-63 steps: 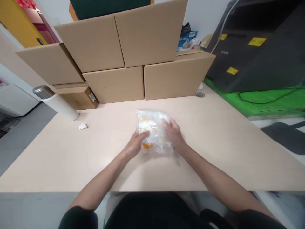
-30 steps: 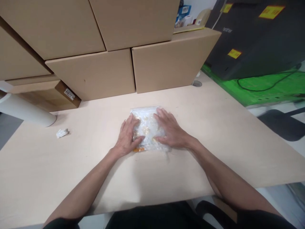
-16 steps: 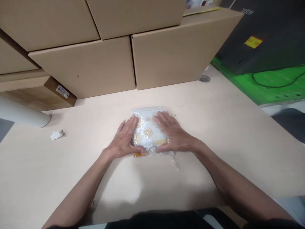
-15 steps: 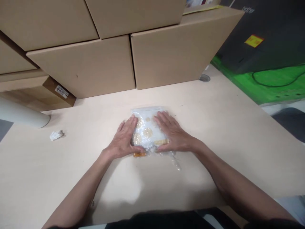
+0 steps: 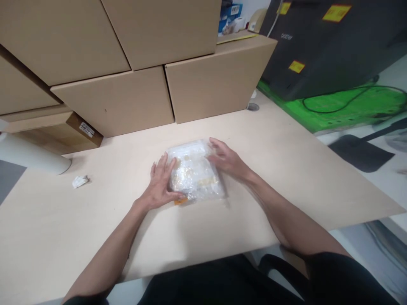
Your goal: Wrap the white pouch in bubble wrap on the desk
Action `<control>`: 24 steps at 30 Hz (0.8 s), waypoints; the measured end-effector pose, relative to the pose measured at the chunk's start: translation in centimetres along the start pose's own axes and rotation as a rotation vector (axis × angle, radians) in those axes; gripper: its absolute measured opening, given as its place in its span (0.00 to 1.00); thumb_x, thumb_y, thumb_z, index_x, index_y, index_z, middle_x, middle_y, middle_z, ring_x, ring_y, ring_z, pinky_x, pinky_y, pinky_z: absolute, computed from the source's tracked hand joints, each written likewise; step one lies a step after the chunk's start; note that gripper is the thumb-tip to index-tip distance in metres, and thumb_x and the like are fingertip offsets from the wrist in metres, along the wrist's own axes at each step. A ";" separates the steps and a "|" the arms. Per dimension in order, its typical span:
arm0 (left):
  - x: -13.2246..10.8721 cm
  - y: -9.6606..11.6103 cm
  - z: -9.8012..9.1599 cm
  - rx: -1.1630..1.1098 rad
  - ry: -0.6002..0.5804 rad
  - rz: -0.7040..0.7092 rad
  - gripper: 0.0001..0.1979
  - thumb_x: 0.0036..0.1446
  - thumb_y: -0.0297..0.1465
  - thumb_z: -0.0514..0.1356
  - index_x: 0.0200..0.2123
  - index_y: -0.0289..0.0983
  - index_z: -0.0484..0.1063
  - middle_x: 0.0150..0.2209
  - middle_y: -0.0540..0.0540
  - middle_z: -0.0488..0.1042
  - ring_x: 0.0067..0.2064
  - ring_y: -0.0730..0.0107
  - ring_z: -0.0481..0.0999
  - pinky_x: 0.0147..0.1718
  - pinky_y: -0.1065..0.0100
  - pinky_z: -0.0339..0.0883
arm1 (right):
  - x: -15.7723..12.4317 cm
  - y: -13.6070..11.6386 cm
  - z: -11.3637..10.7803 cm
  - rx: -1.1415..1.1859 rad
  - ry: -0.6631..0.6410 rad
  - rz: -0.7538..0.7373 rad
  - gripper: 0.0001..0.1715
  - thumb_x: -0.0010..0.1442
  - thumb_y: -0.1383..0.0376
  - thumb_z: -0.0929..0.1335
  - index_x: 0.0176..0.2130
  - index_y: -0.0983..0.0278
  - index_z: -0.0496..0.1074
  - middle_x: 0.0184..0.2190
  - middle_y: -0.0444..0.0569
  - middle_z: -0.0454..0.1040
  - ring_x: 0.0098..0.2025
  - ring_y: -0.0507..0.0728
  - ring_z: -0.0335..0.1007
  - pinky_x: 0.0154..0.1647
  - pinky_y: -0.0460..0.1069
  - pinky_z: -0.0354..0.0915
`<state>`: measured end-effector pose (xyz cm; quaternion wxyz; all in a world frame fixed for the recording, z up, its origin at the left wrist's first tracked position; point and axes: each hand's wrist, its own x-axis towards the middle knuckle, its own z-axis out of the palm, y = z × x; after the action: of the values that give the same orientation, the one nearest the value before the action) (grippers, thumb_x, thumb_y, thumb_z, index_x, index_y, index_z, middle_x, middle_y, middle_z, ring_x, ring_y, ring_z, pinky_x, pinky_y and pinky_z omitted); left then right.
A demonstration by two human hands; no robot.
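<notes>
Left hand [image 5: 160, 182] open, fingers on left side of packet [image 5: 195, 171]; right hand [image 5: 227, 160] half-curled at its far-right corner, grip unclear. Packet between, back from counter [image 5: 260, 228] front edge.

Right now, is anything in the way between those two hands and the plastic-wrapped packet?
Nothing visible: the left hand rests on the left side of the packet, and the right hand is at its right edge.

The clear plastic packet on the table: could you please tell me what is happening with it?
A person has both bare hands at the packet, which lies on the table. The left hand rests spread on its left side; the right hand, slightly blurred, is at its upper right corner. Cardboard boxes stand behind.
</notes>
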<state>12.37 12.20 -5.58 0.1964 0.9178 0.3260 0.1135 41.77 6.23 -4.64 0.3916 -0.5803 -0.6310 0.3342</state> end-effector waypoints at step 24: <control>-1.1 3.6 1.1 -0.472 0.419 -0.150 0.28 0.70 0.45 0.47 0.69 0.44 0.58 0.73 0.47 0.50 0.73 0.56 0.48 0.71 0.52 0.41 | -0.8 -2.7 0.3 0.758 -0.144 0.243 0.39 0.49 0.62 0.74 0.60 0.57 0.67 0.51 0.50 0.77 0.45 0.60 0.76 0.41 0.54 0.72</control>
<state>13.91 8.60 -5.09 0.3401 0.7770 0.3907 0.3578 40.25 5.19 -2.53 0.4902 -0.4403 -0.4157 0.6269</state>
